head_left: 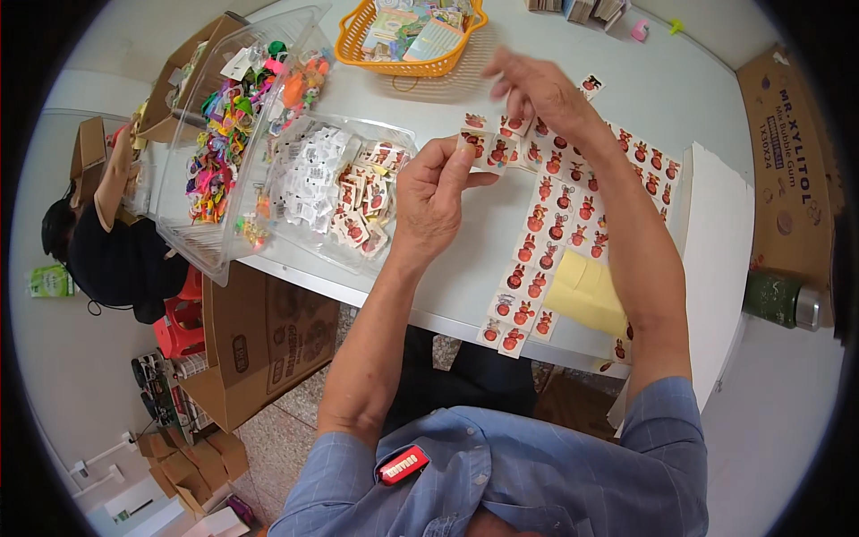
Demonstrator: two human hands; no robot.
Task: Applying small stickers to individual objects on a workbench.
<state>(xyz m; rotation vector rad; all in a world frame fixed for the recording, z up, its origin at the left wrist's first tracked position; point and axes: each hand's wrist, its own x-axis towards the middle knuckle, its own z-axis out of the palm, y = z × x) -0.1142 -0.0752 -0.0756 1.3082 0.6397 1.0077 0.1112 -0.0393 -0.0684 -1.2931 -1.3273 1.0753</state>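
Observation:
My left hand [431,199] pinches a small strip of picture stickers [484,150] between thumb and fingers, over the white table. My right hand [548,97] is raised just beyond the strip, its fingers apart and a little blurred, with nothing visible in them. Under my right forearm lie sheets of red cartoon stickers [557,195], spread in rows. A yellow stack of paper [586,291] rests on the sheets near the table's front edge. Left of my left hand, a clear plastic tray [403,134] holds cut stickers [358,228] and small white packets [313,174].
Farther left stands a clear bin [165,201] of colourful trinkets. An orange basket [347,55] of packs sits at the back. At the right are a cardboard box [787,188] and a green bottle [774,298]. Another person [125,242] works at far left, beyond an open carton [259,358].

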